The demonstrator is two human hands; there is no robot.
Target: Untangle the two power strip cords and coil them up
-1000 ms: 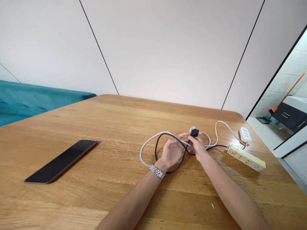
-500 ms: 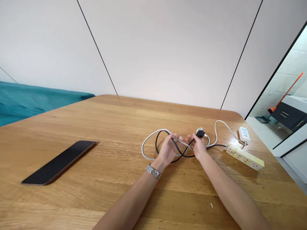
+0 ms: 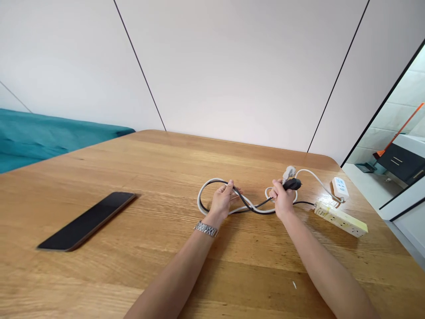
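My left hand (image 3: pixel 223 200), with a metal watch at the wrist, is closed on the paired white cord (image 3: pixel 200 195) and black cord (image 3: pixel 246 201), which loop out to its left. My right hand (image 3: pixel 282 198) is a fist round the cords just below their plugs. Out of its top stick a black plug (image 3: pixel 292 184) and a white plug (image 3: pixel 289 173). Between the hands the cords cross and hang close to the wood. The black cord runs to a cream power strip (image 3: pixel 340 218), the white one to a small white power strip (image 3: pixel 340 188).
A dark tablet-like slab (image 3: pixel 88 220) lies on the wooden table (image 3: pixel 159 266) at the left. Behind the table stands a pale wall (image 3: pixel 232 79), with a teal sofa (image 3: pixel 59 135) at far left. A white scrap (image 3: pixel 294 285) lies near my right forearm.
My right hand has closed round both cords and shifted slightly right, with the two plugs now side by side. My left hand has moved a little left, and the loop is tighter and neater.
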